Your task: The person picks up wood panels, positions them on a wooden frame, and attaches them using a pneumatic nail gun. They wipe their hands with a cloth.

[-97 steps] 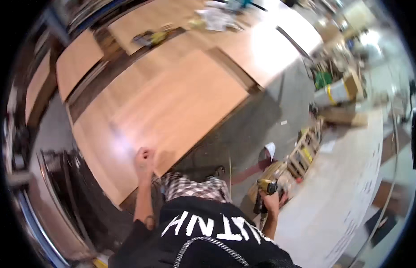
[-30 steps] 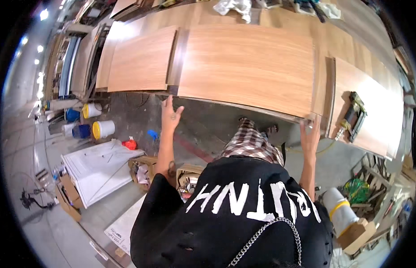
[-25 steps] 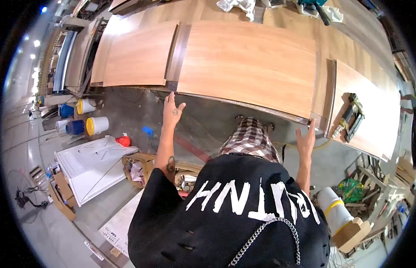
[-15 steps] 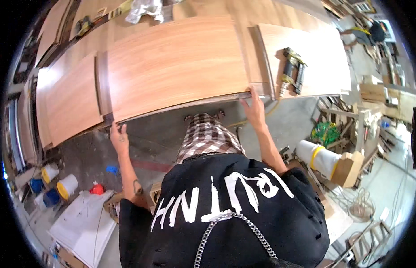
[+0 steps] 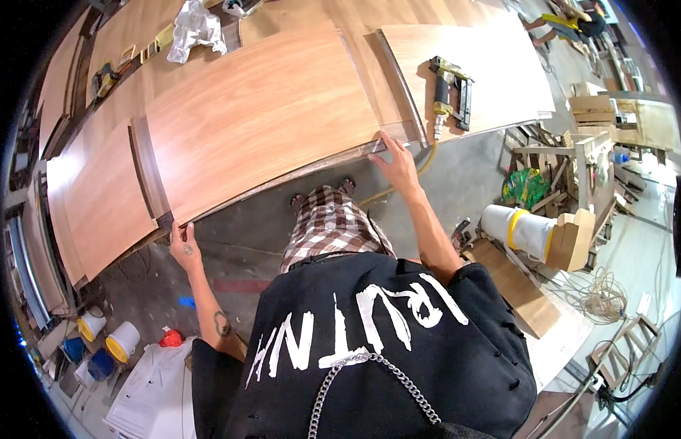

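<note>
A wide light-brown wood panel (image 5: 260,117) lies on a larger wooden sheet in front of me. My left hand (image 5: 185,247) pinches its near left corner between thumb and fingers. At the near right corner, my right hand (image 5: 397,167) grips the edge, fingertips on top and thumb lower against the front. The undersides of both grips are hidden. Narrow recessed strips separate this panel from a left panel (image 5: 99,201) and a right panel (image 5: 494,80). On the right panel rests a black and yellow nail gun (image 5: 450,95), joined to a yellow air hose (image 5: 429,157).
Crumpled silver foil (image 5: 196,31) and another yellow-black tool (image 5: 104,79) lie at the far side. White buckets (image 5: 527,230) and a cardboard-coloured box (image 5: 571,240) stand at right. More buckets (image 5: 123,342) are at lower left. Another person (image 5: 574,25) works at far right.
My view has turned, so the panels appear shifted left and more tilted. Both hands stay at the same corners of the wood panel. The nail gun remains on the right panel.
</note>
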`<act>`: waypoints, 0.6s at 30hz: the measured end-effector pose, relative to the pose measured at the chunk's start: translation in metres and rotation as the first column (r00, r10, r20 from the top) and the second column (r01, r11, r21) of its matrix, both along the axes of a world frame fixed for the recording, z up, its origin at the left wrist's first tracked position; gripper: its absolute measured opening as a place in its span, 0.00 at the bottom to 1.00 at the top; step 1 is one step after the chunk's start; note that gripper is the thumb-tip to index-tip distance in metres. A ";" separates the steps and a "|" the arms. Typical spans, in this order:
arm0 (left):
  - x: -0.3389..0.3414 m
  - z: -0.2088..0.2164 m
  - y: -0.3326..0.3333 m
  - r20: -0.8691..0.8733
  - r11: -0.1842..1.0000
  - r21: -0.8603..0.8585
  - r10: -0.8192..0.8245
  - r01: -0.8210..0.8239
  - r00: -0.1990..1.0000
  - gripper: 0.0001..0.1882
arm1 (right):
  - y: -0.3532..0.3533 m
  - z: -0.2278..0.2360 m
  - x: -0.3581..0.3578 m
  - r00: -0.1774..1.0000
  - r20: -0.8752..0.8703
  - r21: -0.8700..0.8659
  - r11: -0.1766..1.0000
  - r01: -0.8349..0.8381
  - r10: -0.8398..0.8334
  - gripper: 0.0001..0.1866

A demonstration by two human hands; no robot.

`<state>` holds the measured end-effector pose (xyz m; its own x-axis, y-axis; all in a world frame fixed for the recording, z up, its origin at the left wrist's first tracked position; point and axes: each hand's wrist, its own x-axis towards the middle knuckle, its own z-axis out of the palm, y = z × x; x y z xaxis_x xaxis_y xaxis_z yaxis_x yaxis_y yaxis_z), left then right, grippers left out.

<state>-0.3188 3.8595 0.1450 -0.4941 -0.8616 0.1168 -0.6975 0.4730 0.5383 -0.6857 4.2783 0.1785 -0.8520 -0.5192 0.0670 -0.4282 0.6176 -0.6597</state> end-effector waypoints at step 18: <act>0.004 -0.009 -0.004 -0.021 1.000 0.012 -0.001 0.001 1.000 0.26 | 0.011 -0.003 -0.011 0.910 0.413 -0.171 0.978 0.118 -0.037 0.32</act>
